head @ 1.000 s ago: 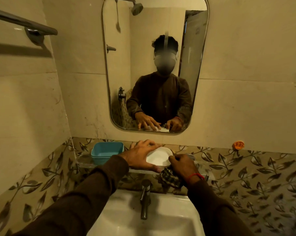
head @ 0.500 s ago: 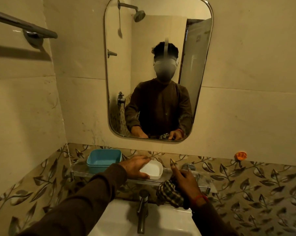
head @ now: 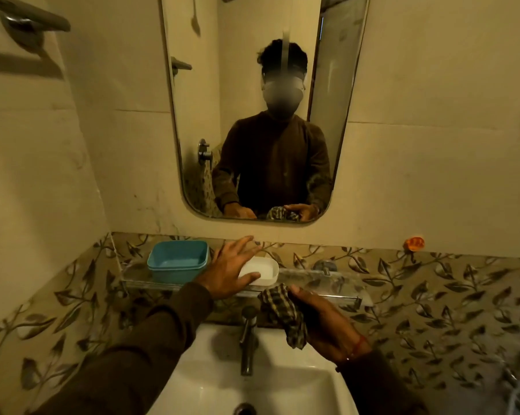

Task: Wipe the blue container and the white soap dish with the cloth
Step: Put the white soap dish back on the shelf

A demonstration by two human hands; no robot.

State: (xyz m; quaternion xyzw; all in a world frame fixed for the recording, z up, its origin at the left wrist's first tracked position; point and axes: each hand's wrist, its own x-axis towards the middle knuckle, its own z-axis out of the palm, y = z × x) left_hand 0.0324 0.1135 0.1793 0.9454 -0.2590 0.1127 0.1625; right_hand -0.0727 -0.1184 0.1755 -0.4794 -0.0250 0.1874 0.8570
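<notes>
Nearest me is the white ceramic basin (head: 282,390), smooth and square-cornered, with a slim chrome tap (head: 248,339) standing upright at its back edge. To the right of the tap, my right hand (head: 324,324) has its fingers curled tight around the cloth (head: 284,316), a soft checked fabric bunched into a crumpled wad that hangs down over the basin's rim. A thin red thread circles that wrist.

Just behind the tap runs a clear glass shelf (head: 327,283) with a rounded metal rail along its front. On it, directly behind the tap, sits the white soap dish (head: 264,271), a shallow oval of glossy plastic. My left hand (head: 232,271) rests at the dish's left end, fingers spread wide, thumb against the near rim; I cannot tell whether it truly grips. Left of the tap and further along the shelf stands the blue container (head: 178,260), a rounded rectangular tub, open-topped, just beside my left hand.

Behind the shelf the wall carries a band of leaf-patterned tile, then plain beige tile and a round-cornered mirror (head: 264,115).
</notes>
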